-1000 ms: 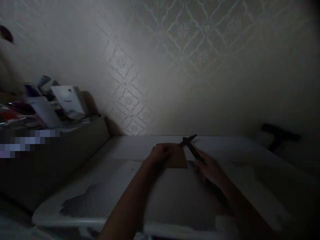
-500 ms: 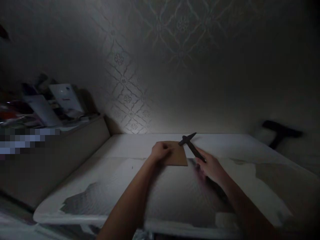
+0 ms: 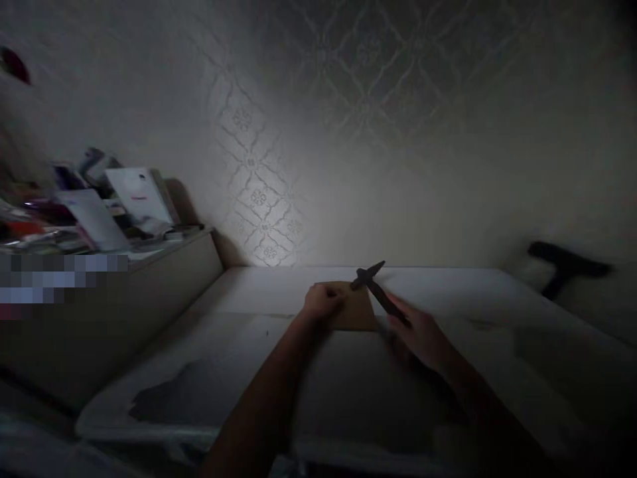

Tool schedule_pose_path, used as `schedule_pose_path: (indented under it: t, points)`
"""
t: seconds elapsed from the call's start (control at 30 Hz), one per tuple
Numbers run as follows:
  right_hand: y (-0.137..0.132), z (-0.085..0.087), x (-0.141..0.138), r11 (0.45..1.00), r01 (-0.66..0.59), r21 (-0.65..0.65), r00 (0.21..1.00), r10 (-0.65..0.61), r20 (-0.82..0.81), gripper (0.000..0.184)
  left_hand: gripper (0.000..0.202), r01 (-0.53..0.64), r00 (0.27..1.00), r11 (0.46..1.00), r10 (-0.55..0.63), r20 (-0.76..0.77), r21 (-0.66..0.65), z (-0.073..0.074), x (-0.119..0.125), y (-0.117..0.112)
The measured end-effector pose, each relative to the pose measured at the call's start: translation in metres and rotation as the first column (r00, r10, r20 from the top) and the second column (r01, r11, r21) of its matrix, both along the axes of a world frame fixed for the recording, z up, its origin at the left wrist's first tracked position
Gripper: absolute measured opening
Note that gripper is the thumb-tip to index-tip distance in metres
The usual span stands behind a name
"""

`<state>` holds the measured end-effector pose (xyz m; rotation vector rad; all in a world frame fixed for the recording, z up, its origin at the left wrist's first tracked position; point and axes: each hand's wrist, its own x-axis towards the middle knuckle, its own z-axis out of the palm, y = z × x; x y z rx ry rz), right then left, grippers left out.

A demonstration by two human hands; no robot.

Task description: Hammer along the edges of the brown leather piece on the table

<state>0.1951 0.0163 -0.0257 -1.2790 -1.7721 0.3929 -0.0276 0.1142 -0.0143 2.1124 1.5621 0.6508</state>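
My right hand (image 3: 422, 333) is wrapped around the handle of a dark hammer (image 3: 369, 274). The hammer's head hangs over the far right part of a flat brown board (image 3: 359, 313), its blunt end toward my left hand. On the board's left side, my left hand (image 3: 322, 303) is closed in a pinch, thumb and finger pointing to the right. Whatever lies between those fingertips, if anything, is too small and dim to make out. The board lies flat on a white table.
Worn, greyish patches mark the white table (image 3: 269, 292). At left a cabinet (image 3: 164, 292) carries a pile of boxes and papers, with a white box (image 3: 139, 192) among them. A black T-shaped object (image 3: 567, 262) stands at the right edge. Patterned wallpaper (image 3: 298, 133) rises behind.
The hammer's head has shifted slightly left over the board. My left hand keeps its place on the board. The view has turned a little, and the near part of the table looks darker.
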Motion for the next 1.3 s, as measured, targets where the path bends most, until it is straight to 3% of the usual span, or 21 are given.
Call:
schedule_pose_path:
  t: [0.17,0.43,0.63,0.8,1.07,1.3]
  points:
    - [-0.0032,0.0061,-0.005,0.998,-0.059,0.016,0.997,0.058,0.055,0.052,0.035,0.046,0.998,0.999,-0.046,0.032,-0.003,0.0025,-0.0021,-0.0022]
    - [0.0,-0.0008,0.0006,0.997,0.0,0.074,0.982,-0.014,0.189,0.052,0.036,0.066,0.991,0.993,-0.054,0.123,-0.096,0.0041,-0.0054,-0.001]
    - [-0.0059,-0.0031,-0.0005,0.997,-0.013,0.074,0.946,-0.011,0.324,0.048,0.037,0.116,0.976,0.99,-0.098,0.193,-0.08,0.0043,-0.0072,0.001]
    - [-0.0057,-0.0022,-0.0001,0.99,0.004,0.139,0.942,-0.051,0.332,0.049,0.038,0.065,0.979,0.994,-0.045,0.199,-0.094,0.0015,-0.0079,0.0021]
    - [-0.0067,-0.0003,-0.0012,0.991,-0.028,0.131,0.933,-0.021,0.359,0.046,0.041,0.066,0.997,0.996,-0.065,0.032,-0.056,0.0066,-0.0081,-0.0011]
    - [-0.0089,0.0015,-0.0042,0.991,-0.029,0.131,0.93,-0.022,0.366,0.048,0.04,0.041,0.999,0.998,-0.04,0.032,-0.056,0.0098,-0.0077,-0.004]
